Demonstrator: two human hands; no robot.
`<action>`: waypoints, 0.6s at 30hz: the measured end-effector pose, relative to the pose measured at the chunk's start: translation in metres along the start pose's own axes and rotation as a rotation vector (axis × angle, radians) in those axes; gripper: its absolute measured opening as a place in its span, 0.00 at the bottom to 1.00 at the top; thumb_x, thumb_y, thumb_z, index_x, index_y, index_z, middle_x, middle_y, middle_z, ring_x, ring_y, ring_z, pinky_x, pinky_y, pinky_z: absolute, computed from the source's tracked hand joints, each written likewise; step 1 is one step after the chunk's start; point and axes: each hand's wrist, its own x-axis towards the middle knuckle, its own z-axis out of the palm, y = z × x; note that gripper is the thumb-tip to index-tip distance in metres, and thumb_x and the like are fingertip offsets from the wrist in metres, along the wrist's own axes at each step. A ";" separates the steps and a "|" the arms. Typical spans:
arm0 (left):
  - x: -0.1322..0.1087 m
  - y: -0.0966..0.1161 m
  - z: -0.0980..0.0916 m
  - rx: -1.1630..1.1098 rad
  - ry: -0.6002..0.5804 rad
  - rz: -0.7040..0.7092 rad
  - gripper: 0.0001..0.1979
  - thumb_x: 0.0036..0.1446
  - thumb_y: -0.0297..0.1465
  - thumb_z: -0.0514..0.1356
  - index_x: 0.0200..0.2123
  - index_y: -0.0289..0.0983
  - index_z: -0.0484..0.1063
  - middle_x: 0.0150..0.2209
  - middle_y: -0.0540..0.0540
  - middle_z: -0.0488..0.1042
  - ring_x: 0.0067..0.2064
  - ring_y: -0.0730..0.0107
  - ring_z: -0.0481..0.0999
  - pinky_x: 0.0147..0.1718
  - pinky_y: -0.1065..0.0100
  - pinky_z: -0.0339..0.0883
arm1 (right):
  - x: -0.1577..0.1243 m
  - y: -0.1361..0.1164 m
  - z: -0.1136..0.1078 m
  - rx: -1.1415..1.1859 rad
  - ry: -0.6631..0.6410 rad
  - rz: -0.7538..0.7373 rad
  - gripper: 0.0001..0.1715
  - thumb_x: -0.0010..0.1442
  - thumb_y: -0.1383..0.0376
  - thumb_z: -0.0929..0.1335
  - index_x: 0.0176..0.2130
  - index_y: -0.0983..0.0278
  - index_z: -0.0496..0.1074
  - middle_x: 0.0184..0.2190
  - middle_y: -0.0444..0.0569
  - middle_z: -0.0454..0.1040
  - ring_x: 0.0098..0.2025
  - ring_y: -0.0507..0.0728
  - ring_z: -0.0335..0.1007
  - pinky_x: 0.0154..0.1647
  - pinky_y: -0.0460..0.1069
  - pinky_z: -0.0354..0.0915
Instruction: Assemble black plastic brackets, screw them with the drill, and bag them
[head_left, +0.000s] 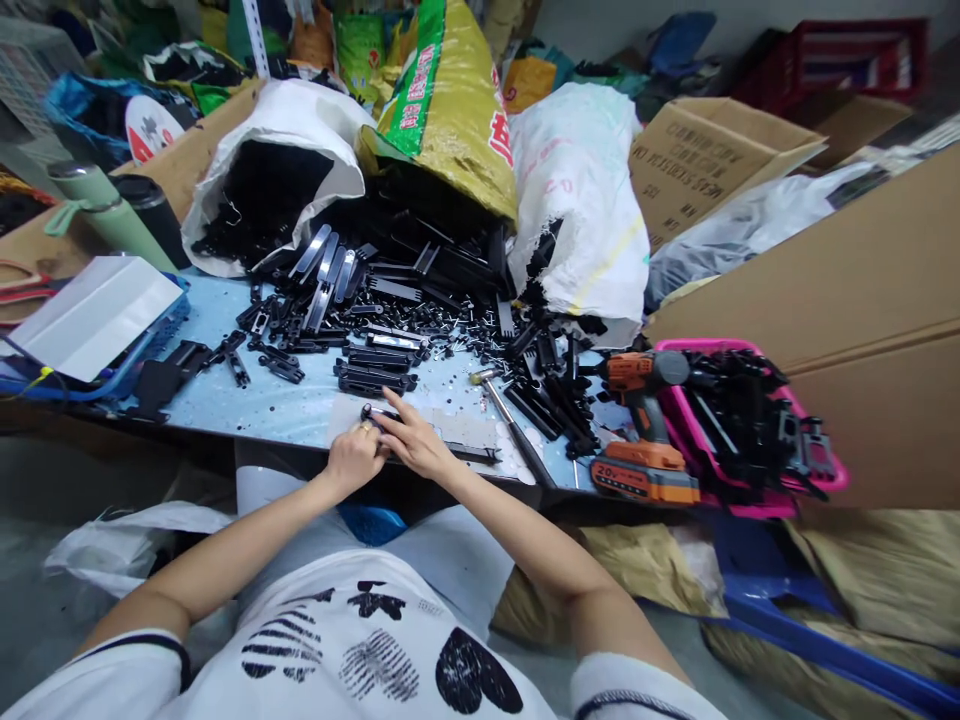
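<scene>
At the front edge of the blue table, my left hand is closed, with its fingers curled round a small black plastic part; much of this part is hidden. My right hand lies against the left one, its fingers stretched out and apart over the same part. Just beyond my fingertips sits a row of long black plastic pieces. A flat grey plate lies to the right of my hands, with a dark strip along its near edge. Close by rests a hammer with a black handle.
An orange cordless drill stands beside a pink basket of black parts. Loose screws and black pieces cover the table's middle. Behind them slump white sacks and a yellow sack. At left are a blue tray and green bottle.
</scene>
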 end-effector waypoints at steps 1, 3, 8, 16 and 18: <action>0.005 -0.006 -0.002 0.005 0.041 0.137 0.16 0.61 0.36 0.51 0.44 0.33 0.73 0.42 0.35 0.75 0.45 0.55 0.74 0.41 0.61 0.67 | -0.013 0.007 -0.006 -0.061 0.039 0.042 0.26 0.64 0.53 0.60 0.57 0.63 0.63 0.61 0.57 0.56 0.62 0.62 0.52 0.58 0.57 0.58; 0.020 -0.015 -0.005 0.032 0.055 0.395 0.19 0.62 0.37 0.50 0.51 0.32 0.68 0.48 0.34 0.72 0.51 0.55 0.70 0.46 0.59 0.64 | -0.041 0.024 -0.014 -0.223 0.106 0.186 0.34 0.57 0.45 0.64 0.53 0.65 0.65 0.55 0.61 0.62 0.57 0.66 0.58 0.52 0.59 0.61; 0.060 -0.009 -0.011 0.110 -0.180 0.519 0.22 0.62 0.42 0.51 0.46 0.28 0.70 0.39 0.34 0.74 0.43 0.57 0.73 0.39 0.63 0.63 | -0.080 0.056 -0.024 -0.466 -0.070 0.276 0.31 0.59 0.42 0.60 0.29 0.66 0.70 0.27 0.54 0.71 0.32 0.58 0.67 0.32 0.49 0.60; 0.048 -0.009 -0.031 0.070 -0.214 0.405 0.25 0.64 0.44 0.44 0.31 0.34 0.73 0.30 0.40 0.75 0.33 0.63 0.74 0.31 0.66 0.62 | -0.057 0.031 -0.064 -0.348 -0.246 0.011 0.34 0.66 0.47 0.52 0.27 0.66 0.69 0.23 0.50 0.69 0.26 0.52 0.63 0.27 0.47 0.51; 0.036 -0.011 -0.044 0.023 -0.186 0.480 0.29 0.64 0.46 0.41 0.27 0.34 0.72 0.26 0.40 0.74 0.29 0.64 0.72 0.30 0.65 0.62 | -0.053 0.013 -0.080 -0.311 -0.236 -0.070 0.35 0.65 0.45 0.51 0.25 0.66 0.67 0.21 0.50 0.67 0.24 0.52 0.61 0.25 0.48 0.50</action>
